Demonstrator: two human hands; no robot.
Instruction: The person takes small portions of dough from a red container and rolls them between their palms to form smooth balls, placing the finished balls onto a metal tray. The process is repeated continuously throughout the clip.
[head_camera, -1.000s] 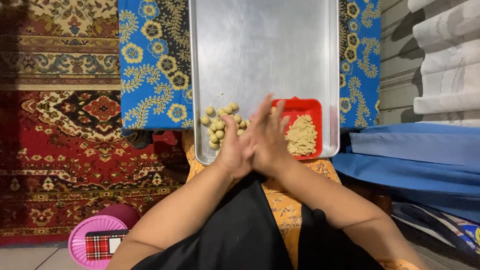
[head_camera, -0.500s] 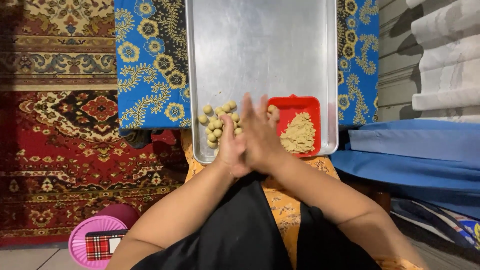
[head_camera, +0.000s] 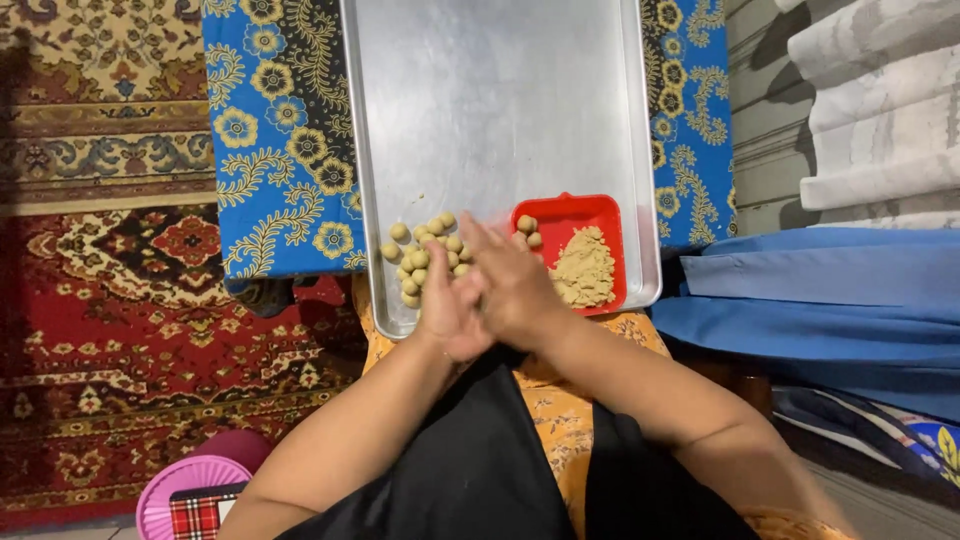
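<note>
My left hand (head_camera: 450, 315) and my right hand (head_camera: 512, 285) are pressed palm to palm over the near edge of a large metal tray (head_camera: 500, 100). What lies between the palms is hidden. Just beyond the left hand sits a cluster of several small tan dough balls (head_camera: 425, 250) on the tray. A red square dish (head_camera: 590, 225) at the tray's near right corner holds a heap of tan dough (head_camera: 583, 270) and two small balls (head_camera: 527, 230).
The tray rests on a blue cloth with yellow flowers (head_camera: 270, 140). Patterned red rugs (head_camera: 130, 330) cover the floor at left. A pink round lid with a plaid item (head_camera: 190, 500) lies near left. Blue folded fabric (head_camera: 820, 310) is at right.
My hands have slid against each other, the right palm moving forward over the left. The view has shifted slightly. The balls and the dish stay in place.
</note>
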